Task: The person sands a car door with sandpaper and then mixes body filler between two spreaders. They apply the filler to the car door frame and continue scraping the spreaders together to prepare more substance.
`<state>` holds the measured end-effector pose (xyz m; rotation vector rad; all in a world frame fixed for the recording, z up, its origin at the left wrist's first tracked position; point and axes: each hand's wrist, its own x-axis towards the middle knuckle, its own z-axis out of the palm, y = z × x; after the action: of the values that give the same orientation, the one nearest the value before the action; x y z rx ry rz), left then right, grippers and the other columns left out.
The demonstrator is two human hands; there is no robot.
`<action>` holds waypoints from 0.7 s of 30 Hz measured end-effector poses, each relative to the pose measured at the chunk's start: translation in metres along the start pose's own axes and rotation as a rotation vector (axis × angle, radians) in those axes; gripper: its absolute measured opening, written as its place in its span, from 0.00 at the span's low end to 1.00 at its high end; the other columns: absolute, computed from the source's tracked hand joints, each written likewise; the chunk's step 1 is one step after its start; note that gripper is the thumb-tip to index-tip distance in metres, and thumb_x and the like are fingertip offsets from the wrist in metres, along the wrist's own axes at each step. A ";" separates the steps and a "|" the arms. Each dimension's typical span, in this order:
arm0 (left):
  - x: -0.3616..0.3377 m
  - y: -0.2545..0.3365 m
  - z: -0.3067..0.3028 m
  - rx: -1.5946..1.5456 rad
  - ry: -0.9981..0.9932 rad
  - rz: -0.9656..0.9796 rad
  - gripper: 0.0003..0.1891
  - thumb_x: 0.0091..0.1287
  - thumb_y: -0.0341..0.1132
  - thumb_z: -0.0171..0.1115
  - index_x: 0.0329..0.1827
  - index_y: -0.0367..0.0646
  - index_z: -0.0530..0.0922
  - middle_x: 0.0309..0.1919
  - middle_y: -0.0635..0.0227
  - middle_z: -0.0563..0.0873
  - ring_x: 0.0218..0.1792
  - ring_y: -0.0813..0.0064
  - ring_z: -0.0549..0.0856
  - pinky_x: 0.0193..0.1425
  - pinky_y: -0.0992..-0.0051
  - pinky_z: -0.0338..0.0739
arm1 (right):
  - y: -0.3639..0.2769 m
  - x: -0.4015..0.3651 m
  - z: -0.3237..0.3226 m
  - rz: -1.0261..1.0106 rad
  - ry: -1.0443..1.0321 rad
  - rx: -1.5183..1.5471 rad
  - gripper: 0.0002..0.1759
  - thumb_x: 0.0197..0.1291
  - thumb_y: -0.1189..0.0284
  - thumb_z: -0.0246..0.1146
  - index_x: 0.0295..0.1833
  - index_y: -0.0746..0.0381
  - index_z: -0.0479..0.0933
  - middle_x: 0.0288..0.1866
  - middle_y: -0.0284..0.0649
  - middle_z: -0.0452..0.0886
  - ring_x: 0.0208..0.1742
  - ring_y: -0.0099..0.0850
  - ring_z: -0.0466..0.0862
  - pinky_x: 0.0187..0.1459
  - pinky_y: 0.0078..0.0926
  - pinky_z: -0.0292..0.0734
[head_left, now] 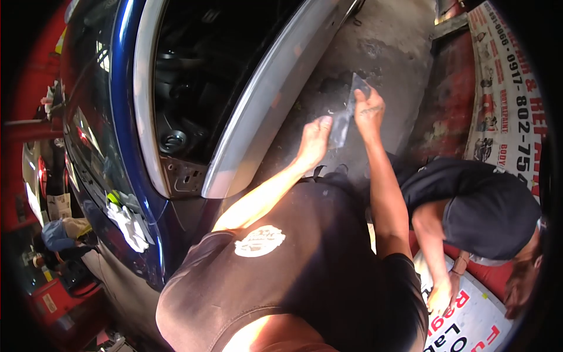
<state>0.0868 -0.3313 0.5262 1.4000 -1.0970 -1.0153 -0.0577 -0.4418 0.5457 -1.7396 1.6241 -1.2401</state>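
Observation:
A thin, greyish, partly see-through sheet (341, 130) is held out between my hands, beyond my dark shirt. My left hand (315, 139) is closed at its left edge, thumb on top. My right hand (369, 111) pinches its upper right part, where a darker corner sticks up past the fingers. Glare blurs the sheet's lower part. To the left of both hands is a dark blue car (149, 205) with a grey, unpainted-looking door panel (258, 111) and a dark window opening.
At right, close by my right arm, a person in black (481, 205) bends over a lettered white board (469, 314). A printed banner (507, 88) hangs behind. White gloves (129, 227) lie on the car. Another person (58, 234) is at far left. Grey concrete floor (387, 58) lies ahead.

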 end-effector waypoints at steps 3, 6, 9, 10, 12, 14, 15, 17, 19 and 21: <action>0.041 -0.009 -0.022 -0.285 -0.011 -0.177 0.29 0.90 0.52 0.47 0.56 0.31 0.85 0.41 0.68 0.89 0.45 0.80 0.83 0.57 0.70 0.80 | 0.023 0.017 -0.023 0.222 -0.014 0.034 0.20 0.71 0.70 0.68 0.64 0.67 0.85 0.48 0.55 0.92 0.52 0.49 0.92 0.59 0.40 0.81; 0.059 0.005 -0.014 -0.281 0.011 -0.120 0.29 0.90 0.54 0.48 0.58 0.32 0.84 0.47 0.67 0.88 0.50 0.79 0.81 0.62 0.72 0.77 | 0.025 0.014 -0.020 0.264 -0.065 0.088 0.19 0.72 0.69 0.67 0.64 0.67 0.85 0.47 0.54 0.92 0.50 0.47 0.92 0.58 0.39 0.81; 0.074 0.015 0.002 -0.462 0.083 -0.109 0.29 0.90 0.54 0.48 0.60 0.32 0.83 0.48 0.67 0.88 0.52 0.79 0.81 0.63 0.72 0.76 | 0.005 -0.008 0.000 -0.020 -0.093 0.106 0.19 0.72 0.73 0.64 0.65 0.68 0.83 0.55 0.57 0.88 0.55 0.53 0.88 0.58 0.44 0.81; 0.077 0.014 0.007 -0.462 0.071 -0.107 0.29 0.90 0.54 0.48 0.60 0.32 0.83 0.48 0.67 0.88 0.52 0.79 0.81 0.63 0.72 0.76 | -0.002 -0.019 0.006 -0.176 -0.111 0.049 0.21 0.71 0.74 0.61 0.68 0.68 0.82 0.53 0.58 0.86 0.54 0.57 0.87 0.59 0.46 0.81; 0.082 0.011 0.016 -0.513 0.101 -0.037 0.28 0.90 0.54 0.48 0.58 0.33 0.83 0.46 0.67 0.87 0.48 0.78 0.81 0.59 0.71 0.78 | -0.027 -0.051 0.020 -0.293 -0.137 -0.076 0.23 0.71 0.77 0.59 0.69 0.67 0.81 0.52 0.56 0.84 0.53 0.57 0.86 0.56 0.49 0.82; 0.079 0.022 0.016 -0.457 0.127 -0.107 0.26 0.90 0.52 0.48 0.54 0.34 0.83 0.44 0.68 0.87 0.44 0.78 0.82 0.54 0.70 0.80 | -0.047 -0.060 0.013 -0.133 -0.203 -0.013 0.22 0.70 0.78 0.59 0.68 0.68 0.81 0.53 0.54 0.84 0.51 0.56 0.87 0.54 0.49 0.82; 0.078 0.024 0.018 -0.554 0.143 -0.153 0.25 0.90 0.50 0.48 0.53 0.34 0.83 0.42 0.69 0.86 0.43 0.77 0.82 0.52 0.69 0.80 | -0.050 -0.056 0.011 -0.130 -0.195 -0.015 0.22 0.70 0.78 0.59 0.68 0.68 0.81 0.53 0.54 0.84 0.51 0.56 0.87 0.54 0.49 0.82; 0.075 0.020 0.018 -0.629 0.139 -0.181 0.21 0.91 0.44 0.48 0.53 0.34 0.83 0.41 0.69 0.87 0.42 0.77 0.83 0.51 0.68 0.81 | -0.050 -0.049 0.011 -0.133 -0.194 -0.011 0.20 0.68 0.81 0.59 0.64 0.73 0.81 0.53 0.56 0.84 0.51 0.57 0.87 0.56 0.47 0.81; 0.077 0.023 0.026 -0.601 0.145 -0.149 0.20 0.91 0.42 0.48 0.54 0.34 0.84 0.42 0.69 0.88 0.42 0.76 0.84 0.52 0.68 0.82 | -0.043 -0.028 0.011 -0.143 -0.163 0.002 0.20 0.68 0.81 0.59 0.64 0.73 0.81 0.52 0.56 0.84 0.51 0.57 0.87 0.56 0.47 0.81; 0.074 0.024 0.029 -0.552 0.161 -0.141 0.18 0.90 0.38 0.50 0.55 0.33 0.85 0.45 0.66 0.89 0.44 0.76 0.85 0.53 0.68 0.82 | -0.039 -0.027 0.010 -0.146 -0.146 0.026 0.20 0.68 0.81 0.59 0.63 0.73 0.82 0.52 0.56 0.84 0.51 0.56 0.87 0.56 0.47 0.81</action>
<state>0.0733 -0.4107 0.5456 1.0906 -0.5443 -1.1739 -0.0256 -0.4111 0.5641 -1.9131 1.4140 -1.1630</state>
